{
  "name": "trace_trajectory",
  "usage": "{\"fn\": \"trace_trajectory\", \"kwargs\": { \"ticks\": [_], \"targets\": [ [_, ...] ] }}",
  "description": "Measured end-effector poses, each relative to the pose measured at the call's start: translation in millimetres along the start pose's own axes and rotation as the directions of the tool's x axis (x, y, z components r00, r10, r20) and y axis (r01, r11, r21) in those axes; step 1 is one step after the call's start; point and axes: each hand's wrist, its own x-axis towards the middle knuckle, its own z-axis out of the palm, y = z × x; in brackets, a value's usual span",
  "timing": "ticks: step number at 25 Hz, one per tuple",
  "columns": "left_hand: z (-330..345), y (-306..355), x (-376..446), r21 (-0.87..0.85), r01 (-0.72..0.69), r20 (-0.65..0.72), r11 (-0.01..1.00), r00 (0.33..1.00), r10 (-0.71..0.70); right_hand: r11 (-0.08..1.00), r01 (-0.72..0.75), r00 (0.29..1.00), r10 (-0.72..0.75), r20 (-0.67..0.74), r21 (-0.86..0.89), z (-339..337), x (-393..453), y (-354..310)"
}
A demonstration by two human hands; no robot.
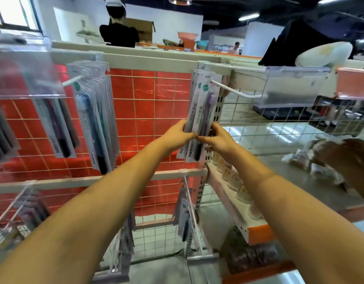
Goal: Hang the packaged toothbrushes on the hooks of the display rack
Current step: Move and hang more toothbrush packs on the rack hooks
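A few packaged toothbrushes hang on a white hook at the right end of the orange-backed wire display rack; the front pack shows a purple brush. My left hand grips the packs' lower left edge. From the right side, my right hand pinches the same packs. More packs hang on the hook to the left, and others at the far left.
Clear plastic price-tag holders stick out on the hook ends at head height. A lower row of hooks holds more packs. A shelf with cups runs to the right. A person stands behind the rack.
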Motion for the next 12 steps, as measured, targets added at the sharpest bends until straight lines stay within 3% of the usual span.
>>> {"fn": "trace_trajectory", "kwargs": {
  "ticks": [4,8,12],
  "targets": [
    [-3.2,-1.4,-8.5,-0.093,-0.004,0.01,0.996,1.0,0.005,1.0,0.029,0.999,-0.029,0.044,-0.009,-3.6,-6.6,-2.8],
    [1.8,1.4,-24.5,-0.199,-0.011,0.013,0.98,1.0,0.014,0.99,0.111,0.994,-0.111,0.01,-0.087,-1.3,-16.5,-5.0],
    [7.6,4.5,-39.5,-0.237,-0.025,-0.013,0.971,1.0,0.022,0.991,0.104,0.995,-0.104,0.002,-0.085,-1.6,-30.9,-4.9]
  ]
}}
